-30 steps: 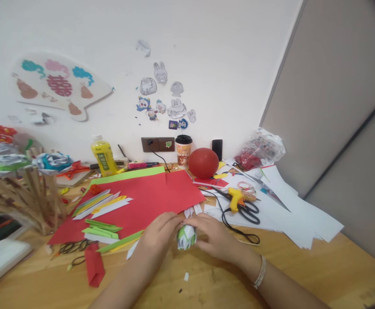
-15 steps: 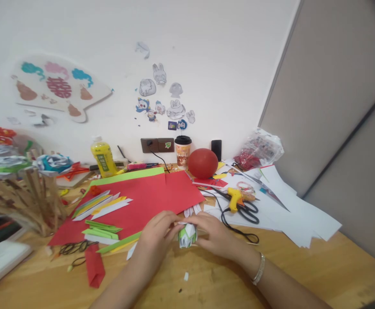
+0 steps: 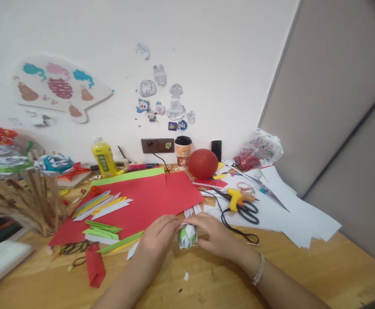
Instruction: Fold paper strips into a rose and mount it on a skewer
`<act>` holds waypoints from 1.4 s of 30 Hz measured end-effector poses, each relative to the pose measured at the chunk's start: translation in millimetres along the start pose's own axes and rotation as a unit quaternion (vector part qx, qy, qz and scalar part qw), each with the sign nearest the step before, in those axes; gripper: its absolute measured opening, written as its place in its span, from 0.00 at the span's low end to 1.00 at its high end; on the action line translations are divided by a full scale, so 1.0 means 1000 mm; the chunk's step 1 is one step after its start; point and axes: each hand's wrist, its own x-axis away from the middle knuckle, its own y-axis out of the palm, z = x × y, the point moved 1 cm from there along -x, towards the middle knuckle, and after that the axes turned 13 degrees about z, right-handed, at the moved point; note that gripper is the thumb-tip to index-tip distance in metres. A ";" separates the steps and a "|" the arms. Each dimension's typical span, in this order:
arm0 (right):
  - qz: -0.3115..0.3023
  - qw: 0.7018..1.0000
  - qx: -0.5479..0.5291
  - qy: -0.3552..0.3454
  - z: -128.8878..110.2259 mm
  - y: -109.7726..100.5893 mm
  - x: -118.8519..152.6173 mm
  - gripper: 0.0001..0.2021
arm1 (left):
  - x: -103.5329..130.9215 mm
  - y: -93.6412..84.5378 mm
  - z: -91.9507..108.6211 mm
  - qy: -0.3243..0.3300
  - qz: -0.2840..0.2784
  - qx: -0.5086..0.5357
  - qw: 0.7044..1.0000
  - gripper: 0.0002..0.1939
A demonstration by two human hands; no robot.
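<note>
A small folded-paper flower (image 3: 187, 237) in green and white is held between both hands, just above the wooden table. My left hand (image 3: 160, 234) grips its left side, fingers bent over the top edge. On the other side, my right hand (image 3: 211, 231) is closed on it, with fingertips at the top and the thumb lower down at its right. The fingers hide part of the flower. Just behind it lie small white folded paper pieces (image 3: 193, 210). Green folded strips (image 3: 102, 229) are left of my left hand.
Red paper sheets (image 3: 155, 193) carry more folded strips (image 3: 102, 204). Right of them are a yellow glue gun (image 3: 235, 199), black-handled scissors (image 3: 249, 212) and white paper (image 3: 306, 214). A red balloon (image 3: 202, 163), cup (image 3: 183, 152) and yellow bottle (image 3: 104, 158) stand behind. Wooden sticks (image 3: 39, 197) stand left.
The left hand has shifted very slightly at the paper flower. Both hands keep hold of it, and the rest of the table looks the same.
</note>
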 end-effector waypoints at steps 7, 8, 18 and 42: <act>-0.006 1.000 0.006 -0.016 0.003 0.001 0.001 0.25 | -0.003 -0.001 0.003 0.057 -0.032 -0.047 0.997 0.13; -0.007 1.000 0.009 -0.015 0.003 0.001 0.001 0.25 | -0.003 -0.001 0.003 0.063 -0.035 -0.053 0.996 0.13; -0.004 1.000 -0.003 -0.009 0.000 0.000 0.002 0.26 | -0.005 -0.006 0.010 0.044 -0.011 -0.056 0.997 0.13; -0.007 1.000 0.008 -0.020 0.003 0.001 0.002 0.25 | 0.004 0.001 0.006 0.083 0.007 -0.071 0.994 0.14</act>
